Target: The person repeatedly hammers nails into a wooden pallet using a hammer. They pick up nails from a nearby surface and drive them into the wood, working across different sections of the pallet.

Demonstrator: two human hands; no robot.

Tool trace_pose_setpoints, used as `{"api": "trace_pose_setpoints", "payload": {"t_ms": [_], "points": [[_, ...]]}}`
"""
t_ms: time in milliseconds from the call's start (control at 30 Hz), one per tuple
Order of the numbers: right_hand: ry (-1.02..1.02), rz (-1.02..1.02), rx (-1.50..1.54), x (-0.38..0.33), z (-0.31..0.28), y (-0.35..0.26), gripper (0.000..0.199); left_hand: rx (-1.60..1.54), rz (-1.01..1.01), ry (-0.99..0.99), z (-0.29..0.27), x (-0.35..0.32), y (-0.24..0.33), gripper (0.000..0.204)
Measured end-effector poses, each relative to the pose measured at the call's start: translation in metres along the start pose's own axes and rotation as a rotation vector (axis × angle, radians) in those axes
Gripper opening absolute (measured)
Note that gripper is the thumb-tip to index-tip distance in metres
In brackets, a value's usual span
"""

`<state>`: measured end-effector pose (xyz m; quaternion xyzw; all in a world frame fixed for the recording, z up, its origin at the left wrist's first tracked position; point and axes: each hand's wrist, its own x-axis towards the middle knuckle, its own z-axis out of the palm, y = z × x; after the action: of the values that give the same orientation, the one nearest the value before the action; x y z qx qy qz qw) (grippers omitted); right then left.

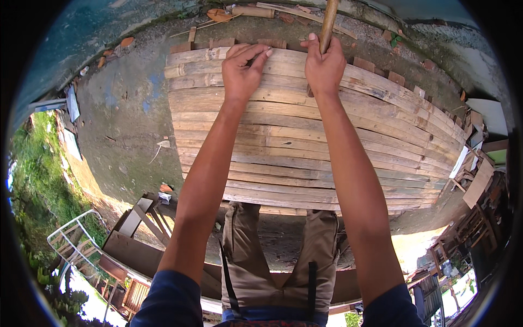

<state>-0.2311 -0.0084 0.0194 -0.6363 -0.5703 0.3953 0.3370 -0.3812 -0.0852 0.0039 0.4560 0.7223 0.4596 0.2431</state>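
A wide panel of split bamboo slats (283, 144) lies in front of me, the slats running side to side. At its far edge my left hand (242, 71) is closed, thumb and fingers pinched together; something tiny may be at the fingertips, too small to name. A little to the right, my right hand (325, 65) is wrapped round a wooden handle (329, 24) that points up and away. A short dark end shows below that fist, against the slats. What kind of tool the handle belongs to cannot be told.
Short wooden blocks (222, 42) stick out from under the panel's far edge. Bamboo offcuts (253, 11) lie by the wall. Scrap boards (479, 182) pile up at the right. A white metal frame (76, 240) and wooden furniture (133, 248) stand at the lower left.
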Motion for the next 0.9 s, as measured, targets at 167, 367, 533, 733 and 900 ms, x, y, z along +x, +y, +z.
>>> {"api": "trace_pose_setpoints", "payload": {"t_ms": [167,367,533,733,900], "points": [[-0.003,-0.004,-0.011,-0.001,0.0,0.001,0.03,-0.003,-0.022,-0.002,0.0,-0.002,-0.001,0.016],[-0.014,-0.012,-0.019,0.002,0.001,0.003,0.026,0.042,0.104,0.044,0.004,-0.002,-0.006,0.014],[-0.083,-0.108,0.065,-0.022,-0.019,-0.01,0.026,0.094,0.301,0.039,0.004,-0.002,-0.007,0.009],[-0.388,-0.029,-0.025,-0.103,-0.064,-0.027,0.025,0.124,0.372,0.03,0.004,-0.001,-0.007,0.011],[-0.475,-0.013,-0.119,-0.118,-0.061,-0.029,0.027,0.117,0.354,0.036,0.003,-0.002,-0.006,0.014]]}}
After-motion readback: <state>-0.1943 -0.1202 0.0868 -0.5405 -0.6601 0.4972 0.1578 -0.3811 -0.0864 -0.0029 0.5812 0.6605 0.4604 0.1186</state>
